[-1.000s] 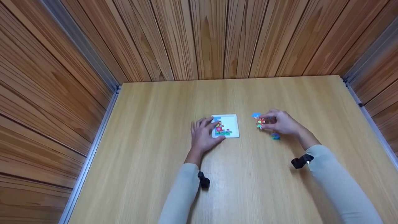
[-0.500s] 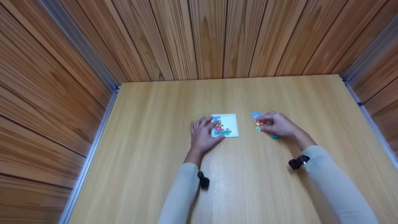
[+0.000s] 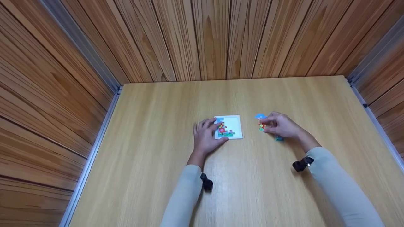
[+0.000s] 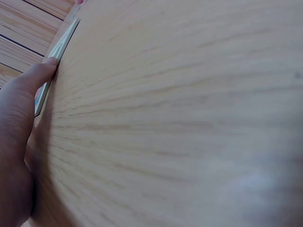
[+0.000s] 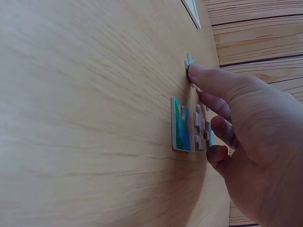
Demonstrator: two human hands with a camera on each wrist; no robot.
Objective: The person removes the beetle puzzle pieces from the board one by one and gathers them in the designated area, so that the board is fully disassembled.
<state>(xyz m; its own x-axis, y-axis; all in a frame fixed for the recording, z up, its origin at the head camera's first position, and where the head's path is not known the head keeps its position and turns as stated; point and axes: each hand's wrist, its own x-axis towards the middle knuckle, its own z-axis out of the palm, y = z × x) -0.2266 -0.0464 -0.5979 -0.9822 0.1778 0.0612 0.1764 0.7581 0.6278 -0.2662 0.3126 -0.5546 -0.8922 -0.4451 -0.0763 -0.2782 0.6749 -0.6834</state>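
A white square puzzle tray (image 3: pixel 235 126) lies on the table, its left and lower parts filled with colourful joined jigsaw pieces (image 3: pixel 223 130). My left hand (image 3: pixel 206 137) rests on its left side, fingers spread, index fingertip over the pieces. In the left wrist view the thumb (image 4: pixel 40 75) presses at the tray's near edge. To the right of the tray, my right hand (image 3: pixel 282 126) pinches a red and green jigsaw piece (image 3: pixel 261 126) between thumb and fingers. Its right part is hidden by the fingertips. Other loose pieces lie under and around this hand.
A blue piece (image 3: pixel 260 116) lies just beyond the right fingertips. A blue-green piece (image 5: pixel 181 125) is close below the right hand, with further pieces partly hidden behind it. Wood-panelled walls (image 3: pixel 214 41) enclose the table's back and sides.
My right thumb and fingers have drawn closer together on the red and green piece, and the hand has shifted slightly left with it. My left hand and the tray have stayed put.
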